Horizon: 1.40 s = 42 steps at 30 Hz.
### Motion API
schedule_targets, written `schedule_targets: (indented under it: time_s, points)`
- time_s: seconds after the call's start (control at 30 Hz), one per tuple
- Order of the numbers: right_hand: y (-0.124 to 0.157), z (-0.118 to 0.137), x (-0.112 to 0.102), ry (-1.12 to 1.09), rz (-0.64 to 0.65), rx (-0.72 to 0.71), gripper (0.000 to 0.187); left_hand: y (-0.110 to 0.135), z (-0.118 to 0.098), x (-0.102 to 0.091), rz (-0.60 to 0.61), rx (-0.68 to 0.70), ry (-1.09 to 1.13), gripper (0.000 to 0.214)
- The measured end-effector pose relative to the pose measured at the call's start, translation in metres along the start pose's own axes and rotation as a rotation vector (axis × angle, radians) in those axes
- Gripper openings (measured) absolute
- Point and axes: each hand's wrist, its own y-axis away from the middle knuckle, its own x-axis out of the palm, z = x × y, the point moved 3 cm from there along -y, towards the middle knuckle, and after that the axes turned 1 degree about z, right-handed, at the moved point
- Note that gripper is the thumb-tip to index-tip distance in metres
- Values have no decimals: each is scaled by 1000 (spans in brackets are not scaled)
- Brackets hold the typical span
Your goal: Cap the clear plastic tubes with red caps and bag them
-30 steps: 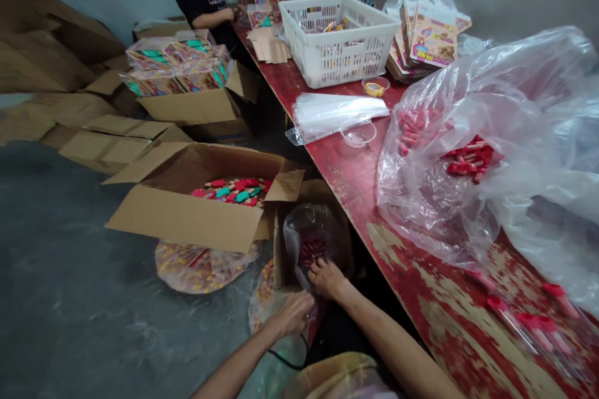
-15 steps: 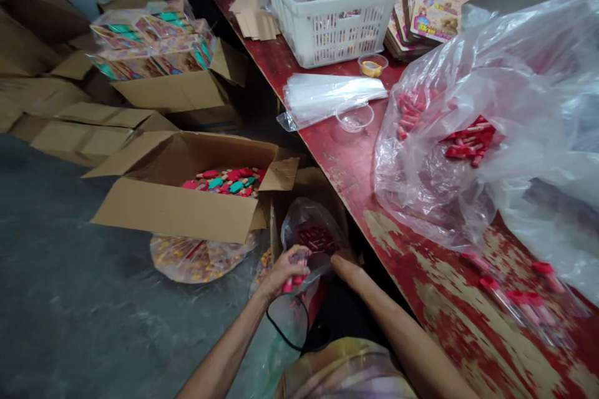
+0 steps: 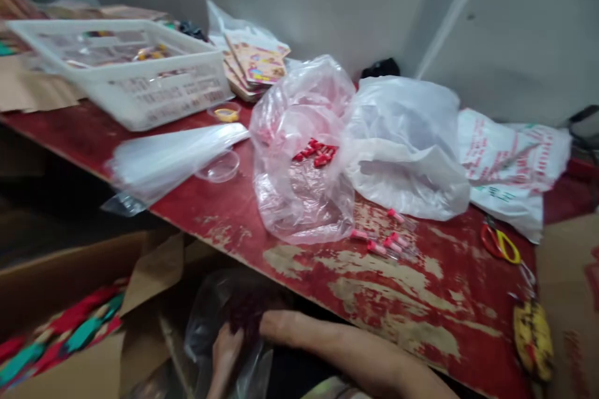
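Observation:
Low in the view, my left hand (image 3: 226,355) rests against a dark, clear plastic bag (image 3: 219,318) that stands in a cardboard box and holds dark red items. My right hand (image 3: 281,328) lies across the bag's mouth, with its fingers blurred. What either hand holds is hidden. On the worn red table (image 3: 421,280) sits a clear plastic bag of red pieces (image 3: 311,156). Several loose red-capped tubes (image 3: 384,240) lie beside it.
A white plastic crate (image 3: 140,68), printed cards (image 3: 257,64), clear sleeves (image 3: 173,159), small dishes (image 3: 219,166), white bags (image 3: 402,143), a printed sack (image 3: 512,162) and red-yellow scissors (image 3: 500,243) stand on the table. A box of colourful items (image 3: 60,330) is lower left.
My view has swung right and up, bringing the table's far end into sight. The co-worker has left the view. My hands have dropped lower, and the red items in my left hand no longer show.

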Motion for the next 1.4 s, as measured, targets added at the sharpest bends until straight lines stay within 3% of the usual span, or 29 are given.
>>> schedule_targets:
  time_s: [0.1,0.17,0.23,0.33,0.43,0.5,0.57,0.67,0.8,1.0,1.1,1.27,1.4]
  points:
    - [9,15,-18,110,-7,-14,11,0,-6,-10,-4,13,11,30]
    - [28,23,-41,197,-110,-62,10,8,-18,-22,-82,49,109,42]
    - [62,19,-68,200,-273,-5,12,22,-37,-33,-210,129,240,47]
    - [132,-11,-105,204,-581,335,14,50,-76,-42,-343,326,364,38]
    - [197,-52,-122,268,-809,748,19,75,-125,-37,-361,620,423,27]
    - [219,-74,-121,352,-789,910,21,90,-161,-29,-334,868,455,21]
    - [223,-89,-115,443,-722,987,19,103,-197,-18,-257,1098,478,17]
    - [215,-99,-108,508,-679,1023,17,116,-238,1,-116,1269,472,16]
    - [216,-95,-105,436,-757,955,20,121,-258,24,9,1177,463,19]
    - [243,-71,-96,184,-851,706,23,127,-251,46,387,855,622,29]
    - [252,-64,-94,80,-892,634,22,134,-252,49,478,795,685,28]
    - [262,-63,-97,-458,-1016,464,23,142,-253,48,569,739,733,25]
    - [265,-64,-93,-916,-1002,581,19,145,-257,48,594,793,716,22]
